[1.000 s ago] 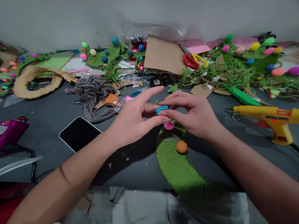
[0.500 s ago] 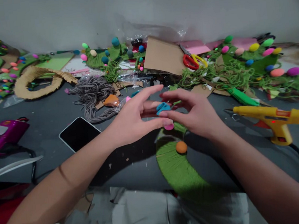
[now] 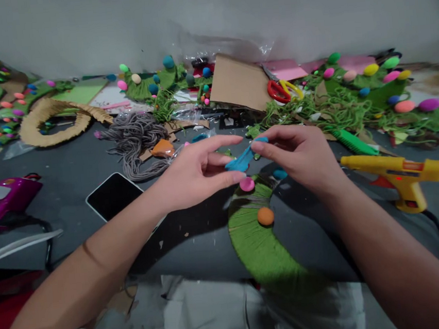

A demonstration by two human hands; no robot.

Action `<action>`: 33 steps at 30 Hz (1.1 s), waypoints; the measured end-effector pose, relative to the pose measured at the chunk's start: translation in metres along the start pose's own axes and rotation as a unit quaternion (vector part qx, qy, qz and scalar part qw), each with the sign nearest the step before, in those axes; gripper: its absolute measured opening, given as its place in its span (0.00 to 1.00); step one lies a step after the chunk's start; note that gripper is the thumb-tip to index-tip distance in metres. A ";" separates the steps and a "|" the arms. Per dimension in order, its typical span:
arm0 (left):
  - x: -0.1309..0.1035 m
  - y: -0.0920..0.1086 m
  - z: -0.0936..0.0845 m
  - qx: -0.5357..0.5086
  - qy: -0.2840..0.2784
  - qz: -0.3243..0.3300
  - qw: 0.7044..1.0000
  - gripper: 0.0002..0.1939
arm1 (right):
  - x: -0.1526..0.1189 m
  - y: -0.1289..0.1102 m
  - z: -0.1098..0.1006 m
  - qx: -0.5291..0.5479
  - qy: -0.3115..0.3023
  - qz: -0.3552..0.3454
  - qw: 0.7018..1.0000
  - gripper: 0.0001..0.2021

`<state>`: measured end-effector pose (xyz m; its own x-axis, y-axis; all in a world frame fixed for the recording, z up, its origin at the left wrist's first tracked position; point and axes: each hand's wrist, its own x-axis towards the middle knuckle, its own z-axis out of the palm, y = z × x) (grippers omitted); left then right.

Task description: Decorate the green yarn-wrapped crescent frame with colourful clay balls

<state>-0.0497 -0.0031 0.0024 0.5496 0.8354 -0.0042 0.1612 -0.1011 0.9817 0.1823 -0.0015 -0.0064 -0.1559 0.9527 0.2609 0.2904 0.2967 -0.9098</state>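
Note:
A strip of soft blue clay (image 3: 241, 161) is stretched between my two hands. My left hand (image 3: 195, 174) pinches its lower left end between thumb and fingers, the index finger extended above. The upper right end is in the fingertips of my right hand (image 3: 304, 154). Beneath lies a curved form wrapped in green yarn (image 3: 262, 248), its far part partly hidden by my hands. An orange ball (image 3: 265, 216) and a pink ball (image 3: 247, 184) sit on it. A small blue piece (image 3: 280, 173) shows below my right hand.
A yellow glue gun (image 3: 402, 172) rests at right, its cord running toward me. Left are a phone (image 3: 114, 198), grey yarn (image 3: 139, 136) and a purple tool (image 3: 11, 200). Behind lie cardboard (image 3: 239, 82), red-handled scissors (image 3: 277, 91), green yarn scraps (image 3: 315, 106) and a tan ring (image 3: 32, 128).
The blue clay has gone from a compact lump to a long strip. My right hand has moved right, away from my left, uncovering the small blue piece below.

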 end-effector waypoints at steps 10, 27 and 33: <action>0.001 -0.005 0.006 -0.099 -0.004 0.012 0.995 0.32 | -0.006 0.005 0.019 0.024 -0.048 -0.018 0.998 0.27; 0.002 -0.006 -0.002 0.041 0.003 0.016 0.999 0.28 | -0.002 0.002 -0.015 -0.103 -0.111 -0.082 0.985 0.05; 0.002 -0.006 0.004 -0.046 -0.036 0.016 0.998 0.41 | -0.001 0.010 -0.013 -0.031 -0.067 -0.035 0.997 0.40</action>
<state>-0.0465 -0.0033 -0.0043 0.6111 0.7913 0.0170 0.0692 -0.0748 0.9948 0.1979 0.0018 -0.0112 -0.3024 0.9130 0.2740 0.3314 0.3702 -0.8678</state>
